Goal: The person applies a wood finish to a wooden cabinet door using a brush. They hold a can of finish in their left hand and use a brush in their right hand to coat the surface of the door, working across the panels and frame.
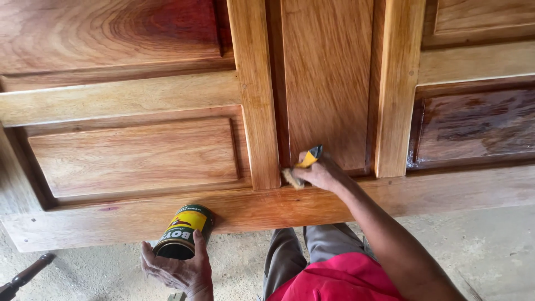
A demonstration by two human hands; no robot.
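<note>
Nearest the camera, the left hand (178,270) is seen closed around the lower part of a small round metal tin with a yellow and black label (184,231); the tin is held tilted, its open top toward the wearer, just below the bottom rail of the door. To the right of this hand, grey trouser legs (304,251) and a red shirt (334,278) are visible above the rough concrete floor (490,245). A dark turned wooden piece (25,273) lies well to the left of the tin.

Further out, the right hand (320,174) is clenched on a small paintbrush with a yellow and dark handle (308,159). The pale bristles (291,178) project just left of the knuckles and are pressed against the large panelled wooden door (256,111), at the foot of a vertical stile where it meets the bottom rail. The panel beyond the right hand appears glossy; the far-right panel (473,122) is darker and wet-looking.
</note>
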